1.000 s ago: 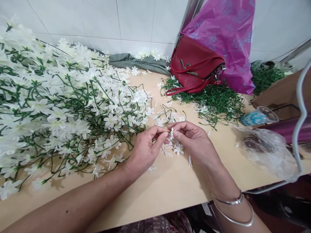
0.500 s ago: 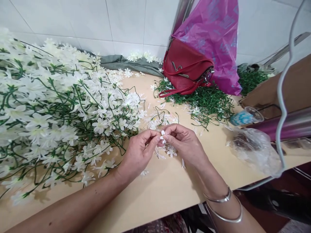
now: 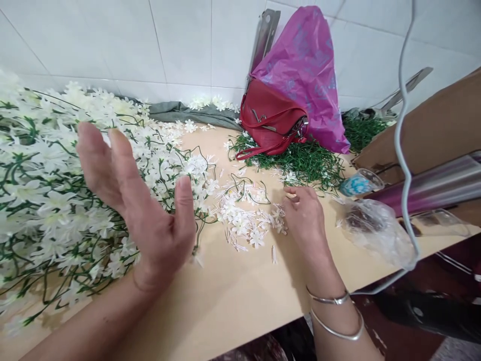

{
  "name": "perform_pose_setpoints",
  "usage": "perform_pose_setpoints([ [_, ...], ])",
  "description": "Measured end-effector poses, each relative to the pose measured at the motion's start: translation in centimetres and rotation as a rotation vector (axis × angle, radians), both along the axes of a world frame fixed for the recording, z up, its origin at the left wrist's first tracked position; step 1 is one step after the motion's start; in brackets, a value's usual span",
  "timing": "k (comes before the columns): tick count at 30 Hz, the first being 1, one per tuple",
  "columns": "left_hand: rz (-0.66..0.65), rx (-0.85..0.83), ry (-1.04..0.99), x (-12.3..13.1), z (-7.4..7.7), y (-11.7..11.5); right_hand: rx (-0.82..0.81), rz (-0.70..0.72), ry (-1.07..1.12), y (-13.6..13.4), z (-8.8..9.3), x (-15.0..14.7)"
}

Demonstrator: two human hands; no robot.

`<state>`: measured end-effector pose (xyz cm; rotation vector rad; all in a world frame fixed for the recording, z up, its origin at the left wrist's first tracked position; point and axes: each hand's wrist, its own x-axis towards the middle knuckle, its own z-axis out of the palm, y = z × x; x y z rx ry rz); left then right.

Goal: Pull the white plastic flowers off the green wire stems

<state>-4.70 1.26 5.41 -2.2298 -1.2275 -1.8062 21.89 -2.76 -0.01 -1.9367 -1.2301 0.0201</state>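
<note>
My left hand (image 3: 150,215) is raised with its fingers spread, in front of a large heap of white artificial flowers (image 3: 56,210) on green stems. Nothing shows in its grasp. Low over the table, my right hand (image 3: 305,215) has curled fingers and two bangles at the wrist. Whatever its fingertips may pinch is hidden. Just left of it lies a small pile of loose white blossoms and thin white stamens (image 3: 244,220). A few green stems (image 3: 250,188) lie across the back of that pile.
A red handbag (image 3: 268,118) rests on green stems (image 3: 311,165) against a purple plastic bag (image 3: 311,75). To the right are a blue-and-white cup (image 3: 358,185), a clear plastic bag (image 3: 376,228) and a hanging pale cable (image 3: 402,135). The table edge (image 3: 263,336) runs in front.
My hands have parted from around a small white flower. The left rose and moved left, opening; the right shifted right and lower. The flower no longer shows between them. The view shifted slightly.
</note>
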Motion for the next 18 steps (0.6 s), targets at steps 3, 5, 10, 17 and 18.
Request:
perform_pose_setpoints([
  [3,-0.019,0.202,0.065,0.6,-1.4,-0.9,-0.119,-0.055,-0.153,0.3,-0.7,1.0],
  [5,-0.249,0.168,0.228,1.3,-2.6,-1.9,-0.149,-0.055,-0.213,0.5,-0.9,1.1],
  [10,-0.738,0.05,0.622,2.4,-4.5,-3.1,-0.158,-0.048,-0.246,0.2,-0.2,0.8],
  [17,-0.706,-0.394,0.404,2.0,-4.6,-1.9,0.368,-0.026,0.195,-0.9,2.0,-1.9],
  [18,-0.709,-0.454,0.326,2.0,-4.5,-1.8,0.414,0.034,0.256,-1.2,2.2,-2.8],
])
